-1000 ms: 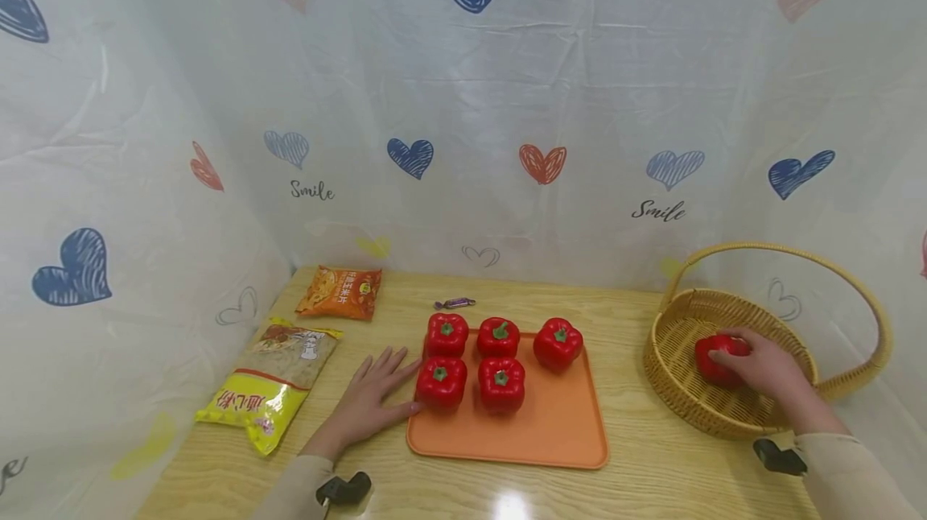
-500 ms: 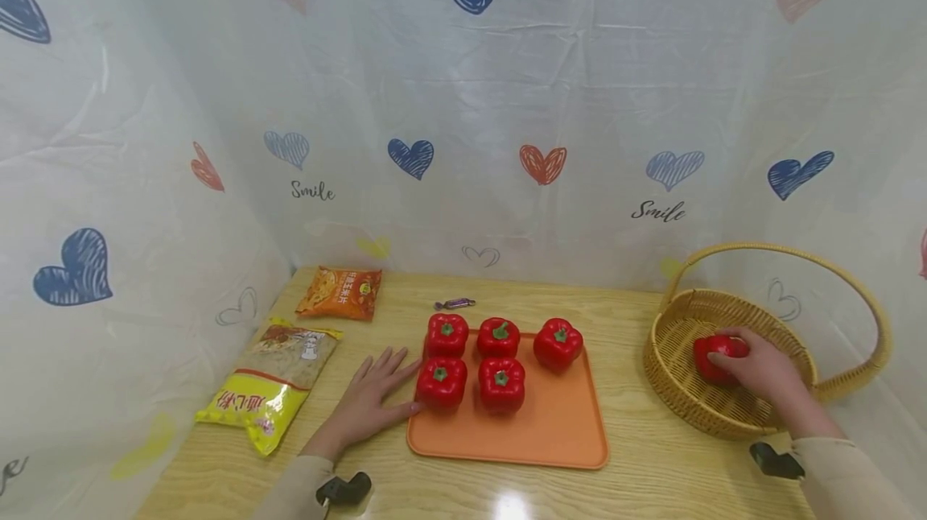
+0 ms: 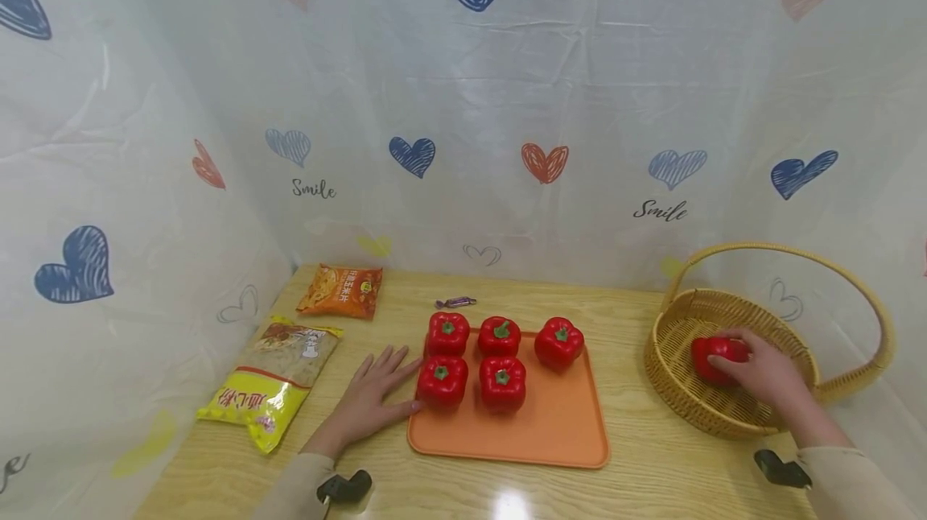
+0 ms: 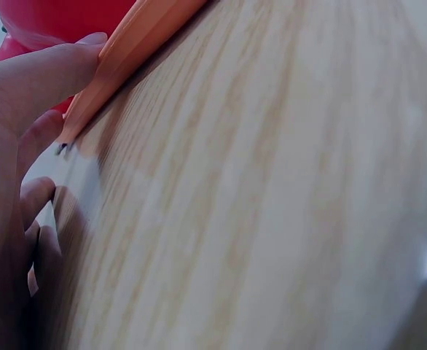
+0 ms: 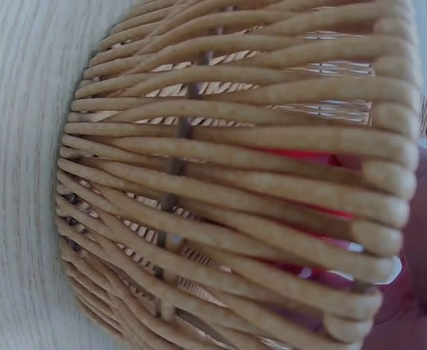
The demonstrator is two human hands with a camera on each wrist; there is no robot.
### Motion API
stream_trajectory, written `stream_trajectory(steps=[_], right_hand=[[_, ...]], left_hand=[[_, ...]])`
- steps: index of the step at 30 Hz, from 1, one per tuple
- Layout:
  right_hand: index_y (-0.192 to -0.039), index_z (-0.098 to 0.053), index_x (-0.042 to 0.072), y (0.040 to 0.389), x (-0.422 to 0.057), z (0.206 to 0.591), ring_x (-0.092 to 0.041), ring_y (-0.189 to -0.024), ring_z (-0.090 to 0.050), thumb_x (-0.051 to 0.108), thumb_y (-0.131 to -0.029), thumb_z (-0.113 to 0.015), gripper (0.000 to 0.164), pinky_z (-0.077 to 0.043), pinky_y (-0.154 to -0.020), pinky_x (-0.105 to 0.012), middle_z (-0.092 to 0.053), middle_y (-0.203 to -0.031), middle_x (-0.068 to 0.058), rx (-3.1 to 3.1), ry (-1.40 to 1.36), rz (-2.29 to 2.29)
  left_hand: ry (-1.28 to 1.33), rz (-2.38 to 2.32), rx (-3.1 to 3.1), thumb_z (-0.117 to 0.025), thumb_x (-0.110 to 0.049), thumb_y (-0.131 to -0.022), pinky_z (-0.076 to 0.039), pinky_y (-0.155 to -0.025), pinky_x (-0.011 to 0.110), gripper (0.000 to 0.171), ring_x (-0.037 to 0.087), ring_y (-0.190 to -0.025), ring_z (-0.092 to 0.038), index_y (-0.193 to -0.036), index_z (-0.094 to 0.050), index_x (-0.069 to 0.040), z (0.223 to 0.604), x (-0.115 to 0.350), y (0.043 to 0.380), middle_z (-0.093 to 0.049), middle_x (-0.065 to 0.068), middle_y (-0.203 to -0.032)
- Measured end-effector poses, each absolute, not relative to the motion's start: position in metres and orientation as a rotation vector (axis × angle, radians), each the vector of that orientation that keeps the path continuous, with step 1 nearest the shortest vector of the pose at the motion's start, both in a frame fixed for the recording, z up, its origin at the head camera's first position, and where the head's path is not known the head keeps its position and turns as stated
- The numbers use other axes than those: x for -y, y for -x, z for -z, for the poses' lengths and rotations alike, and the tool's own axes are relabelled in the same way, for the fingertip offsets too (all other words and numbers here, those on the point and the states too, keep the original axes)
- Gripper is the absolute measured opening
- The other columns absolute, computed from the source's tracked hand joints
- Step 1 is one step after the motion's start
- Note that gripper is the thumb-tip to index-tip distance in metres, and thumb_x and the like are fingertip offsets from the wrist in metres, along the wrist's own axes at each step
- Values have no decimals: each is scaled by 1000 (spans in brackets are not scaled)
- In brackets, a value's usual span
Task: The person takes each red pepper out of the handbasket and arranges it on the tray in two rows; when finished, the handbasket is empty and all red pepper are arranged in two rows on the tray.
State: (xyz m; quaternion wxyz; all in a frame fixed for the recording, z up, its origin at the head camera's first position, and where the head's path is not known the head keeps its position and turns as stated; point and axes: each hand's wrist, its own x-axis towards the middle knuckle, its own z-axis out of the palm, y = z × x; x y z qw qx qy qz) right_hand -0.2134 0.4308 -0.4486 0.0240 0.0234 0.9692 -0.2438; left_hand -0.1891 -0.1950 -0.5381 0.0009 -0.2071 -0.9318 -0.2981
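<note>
My right hand point(image 3: 764, 371) reaches over the near rim of a wicker basket point(image 3: 666, 375) and grips a red bell pepper point(image 3: 711, 361) inside it. In the right wrist view the woven basket wall point(image 5: 228, 168) covers most of that pepper. At the left edge of an orange tray point(image 3: 550, 431) lies my left hand point(image 3: 369, 403), fingers spread and straight on the table. Its thumb touches the tray rim point(image 4: 119, 65) beside the near-left pepper point(image 3: 442, 382). Several red bell peppers stand on the tray, including one at the far right point(image 3: 559, 343) and one in the near middle point(image 3: 503, 384).
A yellow-and-clear pasta bag point(image 3: 271, 379) lies left of my left hand. Behind it are an orange snack packet point(image 3: 340, 291) and a small purple-wrapped candy point(image 3: 455, 303). The basket's tall handle point(image 3: 782, 248) arches over it. A patterned curtain point(image 3: 463, 101) borders the table.
The right hand and its pepper have shifted very slightly left inside the basket. My left hand and the peppers on the tray stay in place.
</note>
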Motion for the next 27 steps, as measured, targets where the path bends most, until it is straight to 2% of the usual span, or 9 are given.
stream_trajectory(steps=[8, 15, 27], right_hand=[[-136, -46, -3, 208, -428, 450, -54, -98, -59, 41, -97, -68, 62, -57, -71, -52, -53, -123, -45, -3016, -61, 777], [-138, -47, -2, 203, -425, 451, -60, -104, -55, 43, -97, -68, 64, -55, -76, -62, -49, -127, -46, -3046, -62, 808], [-138, -48, -1, 192, -415, 450, -64, -109, -54, 39, -97, -70, 62, -57, -74, -61, -49, -131, -41, -3111, -82, 943]], left_hand=[[646, 940, 2929, -67, -61, -89, -3, -124, 58, 75, 36, -155, -17, -153, -50, -25, 539, 195, 190, -35, 10, -163], [652, 950, 2913, -67, -59, -90, -4, -123, 59, 73, 38, -154, -18, -152, -51, -24, 539, 195, 189, -36, 11, -162], [639, 930, 2946, -65, -64, -89, -2, -124, 56, 76, 34, -155, -15, -153, -49, -27, 541, 196, 191, -34, 8, -164]])
